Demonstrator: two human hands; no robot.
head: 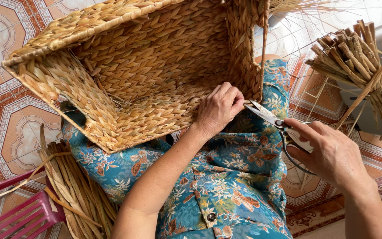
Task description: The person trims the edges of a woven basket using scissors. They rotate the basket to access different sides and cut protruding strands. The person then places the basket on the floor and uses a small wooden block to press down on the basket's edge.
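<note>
A large woven straw basket [129,66] lies tipped on its side across my lap, its opening facing me. My left hand [219,108] grips the basket's lower rim near the right corner, fingers curled over the edge. My right hand [332,152] holds a pair of metal scissors [270,118] by their dark loop handles. The blades are slightly parted and point left, their tips almost touching my left fingers at the rim. I wear a blue floral dress [226,177].
A tied bundle of dried reed stalks [354,57] rests at the upper right over a white wire frame [308,88]. More loose reeds [74,190] lie on the patterned tile floor at lower left, beside a pink plastic stool [21,217].
</note>
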